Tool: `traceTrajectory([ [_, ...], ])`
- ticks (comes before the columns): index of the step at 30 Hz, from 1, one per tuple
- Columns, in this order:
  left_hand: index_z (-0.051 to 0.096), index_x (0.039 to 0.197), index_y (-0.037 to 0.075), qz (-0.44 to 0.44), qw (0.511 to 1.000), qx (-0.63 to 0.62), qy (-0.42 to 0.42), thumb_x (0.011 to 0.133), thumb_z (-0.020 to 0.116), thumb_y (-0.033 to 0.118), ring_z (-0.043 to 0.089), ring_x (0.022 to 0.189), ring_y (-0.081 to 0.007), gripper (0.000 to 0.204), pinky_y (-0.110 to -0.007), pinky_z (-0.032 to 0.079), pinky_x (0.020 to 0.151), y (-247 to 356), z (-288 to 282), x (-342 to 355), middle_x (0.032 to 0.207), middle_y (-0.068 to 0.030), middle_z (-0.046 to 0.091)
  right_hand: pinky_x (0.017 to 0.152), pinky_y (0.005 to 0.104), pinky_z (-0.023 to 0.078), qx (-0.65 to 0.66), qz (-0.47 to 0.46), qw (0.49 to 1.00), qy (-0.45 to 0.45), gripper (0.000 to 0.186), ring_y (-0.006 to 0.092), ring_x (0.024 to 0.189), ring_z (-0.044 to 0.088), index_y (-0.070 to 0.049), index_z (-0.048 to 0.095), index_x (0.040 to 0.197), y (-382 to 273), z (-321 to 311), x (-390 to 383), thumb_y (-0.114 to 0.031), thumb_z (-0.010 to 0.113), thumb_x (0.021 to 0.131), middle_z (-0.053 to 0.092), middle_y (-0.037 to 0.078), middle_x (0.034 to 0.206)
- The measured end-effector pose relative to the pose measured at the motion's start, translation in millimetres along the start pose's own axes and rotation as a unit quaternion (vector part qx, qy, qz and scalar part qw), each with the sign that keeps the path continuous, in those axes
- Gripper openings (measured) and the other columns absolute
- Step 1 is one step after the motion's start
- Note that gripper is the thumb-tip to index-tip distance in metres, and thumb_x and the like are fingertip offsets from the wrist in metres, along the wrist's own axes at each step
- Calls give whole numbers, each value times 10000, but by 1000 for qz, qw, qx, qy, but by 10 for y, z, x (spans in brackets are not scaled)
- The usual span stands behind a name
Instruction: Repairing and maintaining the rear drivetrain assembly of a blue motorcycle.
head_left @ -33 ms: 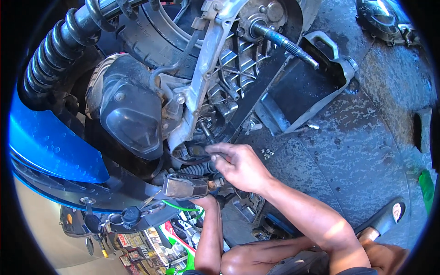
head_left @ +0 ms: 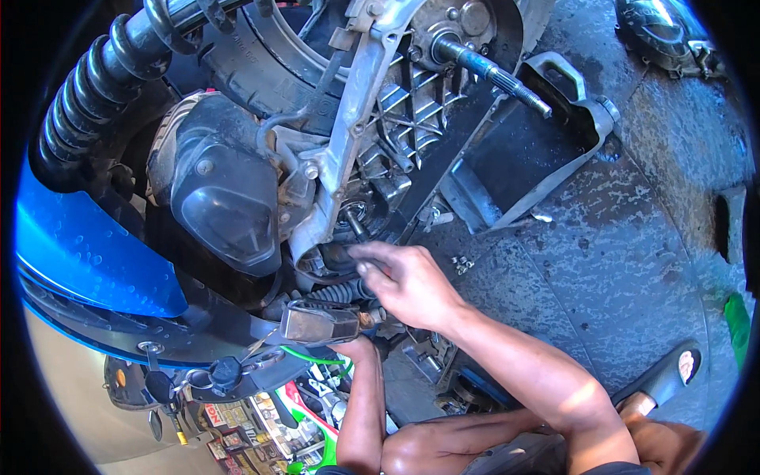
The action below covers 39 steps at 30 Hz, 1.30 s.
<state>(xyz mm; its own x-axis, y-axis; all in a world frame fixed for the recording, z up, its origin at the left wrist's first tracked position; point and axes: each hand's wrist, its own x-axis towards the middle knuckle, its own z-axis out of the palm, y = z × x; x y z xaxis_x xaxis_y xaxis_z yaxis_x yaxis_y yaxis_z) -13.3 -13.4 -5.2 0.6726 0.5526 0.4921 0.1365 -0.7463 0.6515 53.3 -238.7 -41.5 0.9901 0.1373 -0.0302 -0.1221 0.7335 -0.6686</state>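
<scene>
My right hand reaches in from the lower right to the lower end of the opened engine casing. Its index finger is stretched out and the thumb stands apart from it; the fingertips are slightly blurred. Those fingertips are beside the end of a short metal shaft and a dark rounded part. My left hand shows only at the wrist, behind a worn footrest, so its fingers are hidden. A ribbed rubber boot lies just above the footrest. Higher up, a long splined shaft sticks out of the casing.
Right of the casing, a removed grey cover lies on the stained floor, with small metal parts nearby. A coil spring, a tyre and a blue body panel bound the left. Another engine cover sits top right.
The fingers of my right hand have shifted slightly up and to the left by the shaft end. My left wrist looks unmoved.
</scene>
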Motion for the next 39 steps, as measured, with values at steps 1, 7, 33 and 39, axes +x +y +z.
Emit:
traceTrajectory([
  [1,539,1147,35,1,1000,1,0,968,420,339,538,989,-203,373,-368,461,875,-36,-24,-2,1134,-73,538,791,333,520,-28,-44,998,18,318,230,871,689,41,604,1150,-45,28,55,-129,564,884,684,208,983],
  [7,480,1217,4,-48,998,-37,-26,901,570,191,574,932,-194,378,-358,507,819,58,10,-103,1133,-101,555,713,346,524,-65,-83,994,-24,318,235,805,687,32,592,1177,12,-129,20,-108,551,894,693,181,917],
  [33,418,1316,-8,-47,997,-41,-34,956,497,157,537,1073,-224,404,-368,450,952,-439,-213,212,1256,-129,508,413,189,329,253,177,950,50,310,46,501,416,17,543,1205,299,33,-51,-116,564,926,521,-1,707],
  [39,545,899,5,11,996,-68,49,921,511,267,585,628,-211,265,-369,517,615,-193,66,67,809,-105,582,421,175,329,380,189,904,49,278,37,526,424,33,578,1171,436,97,-78,-109,546,934,509,-13,690],
])
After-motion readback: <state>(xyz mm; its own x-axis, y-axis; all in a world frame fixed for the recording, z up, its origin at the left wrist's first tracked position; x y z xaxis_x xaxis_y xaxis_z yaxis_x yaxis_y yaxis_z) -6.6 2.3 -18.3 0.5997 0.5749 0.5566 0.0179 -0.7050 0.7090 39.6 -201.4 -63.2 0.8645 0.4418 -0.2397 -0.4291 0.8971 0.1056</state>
